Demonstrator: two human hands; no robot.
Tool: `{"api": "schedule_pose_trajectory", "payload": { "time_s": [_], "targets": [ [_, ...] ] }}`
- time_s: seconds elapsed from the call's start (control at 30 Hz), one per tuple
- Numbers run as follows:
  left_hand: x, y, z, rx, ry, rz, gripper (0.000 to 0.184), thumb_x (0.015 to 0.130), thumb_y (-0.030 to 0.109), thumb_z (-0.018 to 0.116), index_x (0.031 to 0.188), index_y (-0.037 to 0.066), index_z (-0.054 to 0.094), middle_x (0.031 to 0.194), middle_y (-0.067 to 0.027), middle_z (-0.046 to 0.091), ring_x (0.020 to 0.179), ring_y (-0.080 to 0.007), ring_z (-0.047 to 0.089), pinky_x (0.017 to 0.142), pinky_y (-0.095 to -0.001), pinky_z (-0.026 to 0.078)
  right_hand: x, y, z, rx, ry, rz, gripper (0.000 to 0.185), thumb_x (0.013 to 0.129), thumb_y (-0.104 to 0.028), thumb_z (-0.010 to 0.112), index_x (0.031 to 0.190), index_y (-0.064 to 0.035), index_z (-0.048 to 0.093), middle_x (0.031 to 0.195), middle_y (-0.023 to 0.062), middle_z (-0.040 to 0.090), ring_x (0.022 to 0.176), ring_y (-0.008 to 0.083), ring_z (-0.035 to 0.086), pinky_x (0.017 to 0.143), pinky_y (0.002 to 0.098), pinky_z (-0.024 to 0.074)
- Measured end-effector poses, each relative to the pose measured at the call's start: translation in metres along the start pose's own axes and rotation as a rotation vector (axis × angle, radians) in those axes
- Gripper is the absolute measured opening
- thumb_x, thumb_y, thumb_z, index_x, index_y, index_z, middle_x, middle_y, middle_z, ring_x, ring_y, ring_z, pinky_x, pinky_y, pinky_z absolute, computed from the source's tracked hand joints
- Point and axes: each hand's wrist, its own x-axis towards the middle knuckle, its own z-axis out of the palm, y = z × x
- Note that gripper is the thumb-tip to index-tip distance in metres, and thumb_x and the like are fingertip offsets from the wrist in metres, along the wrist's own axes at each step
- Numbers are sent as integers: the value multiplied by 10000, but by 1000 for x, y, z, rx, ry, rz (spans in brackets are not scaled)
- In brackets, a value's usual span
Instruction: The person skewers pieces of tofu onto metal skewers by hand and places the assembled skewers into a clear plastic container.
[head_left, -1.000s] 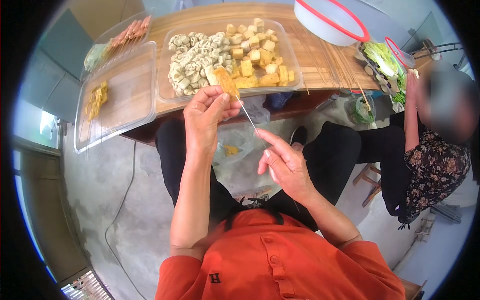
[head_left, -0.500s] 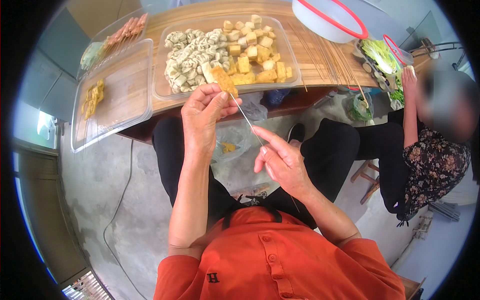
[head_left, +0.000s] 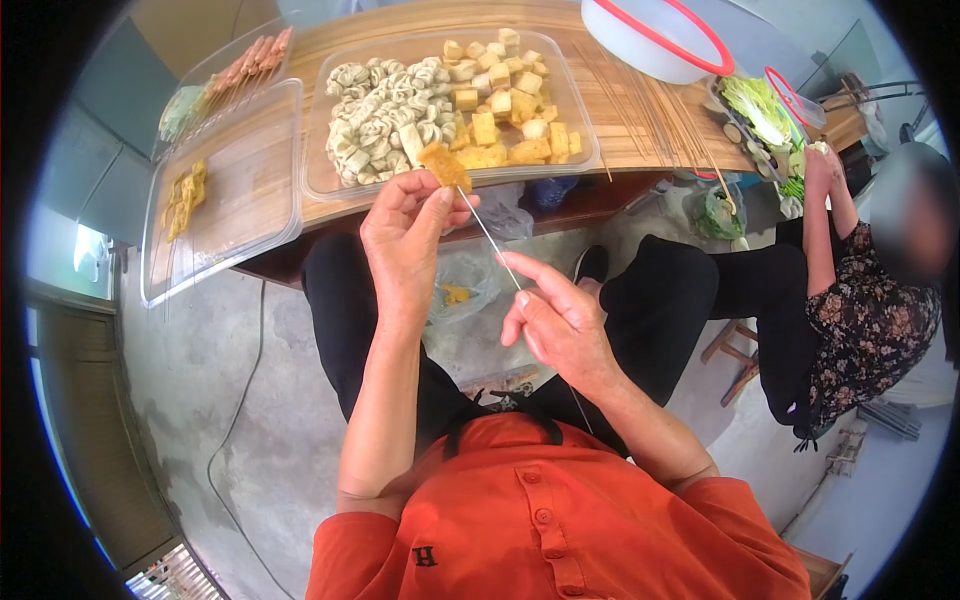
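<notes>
My left hand [head_left: 405,230] pinches a golden-brown piece of food [head_left: 445,168] near the front edge of the big tray. A thin skewer [head_left: 485,228] runs from that piece down to my right hand [head_left: 560,325], whose thumb and index finger grip it. The skewer's tip is hidden in the piece. Behind my left hand, the clear tray [head_left: 598,150] holds pale knotted pieces [head_left: 385,115] on its left side and yellow-brown cubes [head_left: 500,85] on its right.
A second tray [head_left: 285,215] at the left holds skewered yellow food [head_left: 185,200]. Pink skewered pieces [head_left: 255,60] lie behind it. Loose skewers [head_left: 655,120], a red-rimmed tub [head_left: 650,45] and leafy vegetables [head_left: 755,115] are on the table's right. Another person [head_left: 870,320] sits at the right.
The food piece in my left hand has tilted a little and sits slightly lower. My right hand has shifted slightly left along with the skewer. The other person's hands have moved, and both now show.
</notes>
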Motion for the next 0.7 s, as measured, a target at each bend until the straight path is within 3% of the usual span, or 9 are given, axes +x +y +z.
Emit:
{"api": "schedule_pose_trajectory", "payload": {
  "time_s": [0.1,0.2,0.53,0.63,0.7],
  "targets": [
    [-1,0,-1,-7,13,10,89,917,-2,580,996,-40,567,881,-91,632,820,-196,684,711,-268,560,2,2,1,70,-25,14,394,987,-80,411,1377,-31,442,700,73,620,431,20,331,415,166,273],
    [-1,-2,-3,1,5,18,86,916,-7,580,995,-39,567,881,-90,631,824,-196,685,713,-266,561,1,-2,1,247,-63,90,391,993,-98,414,1379,-34,440,709,82,619,422,19,313,406,165,260],
    [-2,-4,-10,-76,53,-16,102,917,29,594,1004,-7,554,888,-97,640,808,-222,689,698,-286,564,2,-1,2,300,-101,114,366,995,-111,418,1350,-30,455,718,87,622,403,18,294,391,164,234],
    [1,-4,-19,-183,86,-28,103,923,44,592,1011,16,546,884,-90,627,794,-220,679,693,-296,562,2,-2,-9,307,-164,176,267,995,-124,444,1227,-30,535,738,70,634,449,27,367,418,168,289],
    [0,-4,-22,-206,100,-39,111,924,58,596,1016,41,538,887,-81,619,791,-222,673,689,-303,565,4,0,-13,307,-23,-25,171,987,-132,482,1093,-35,574,765,79,648,493,47,433,457,176,348]
  ]
}}
